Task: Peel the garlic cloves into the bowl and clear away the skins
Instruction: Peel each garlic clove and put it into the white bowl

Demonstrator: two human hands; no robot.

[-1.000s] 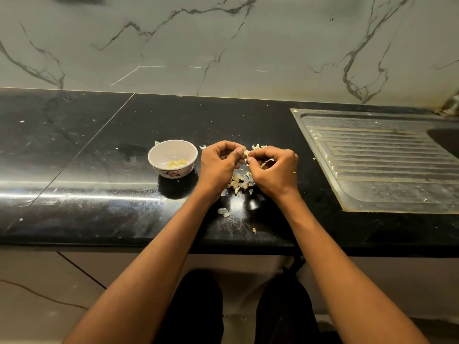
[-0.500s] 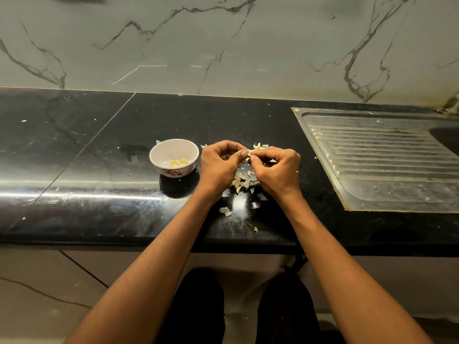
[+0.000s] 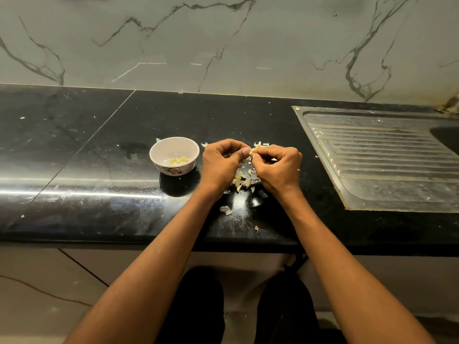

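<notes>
1. The left hand (image 3: pixel 219 165) and right hand (image 3: pixel 279 170) are meeting at the centre of the frame, above the black counter (image 3: pixel 99 157).
2. Both hands are pinching one garlic clove (image 3: pixel 250 153) between thumb and curled fingers, with the thumb tips touching at the clove.
3. A white bowl (image 3: pixel 174 155) is sitting just left of the left hand, holding a few peeled cloves (image 3: pixel 179 160).
4. Loose skins (image 3: pixel 242 181) are lying on the counter beneath and between the hands, with more scraps (image 3: pixel 226 210) lower in the frame.
5. A steel sink drainboard (image 3: pixel 385 157) is occupying the right of the frame, well apart from the hands.
</notes>
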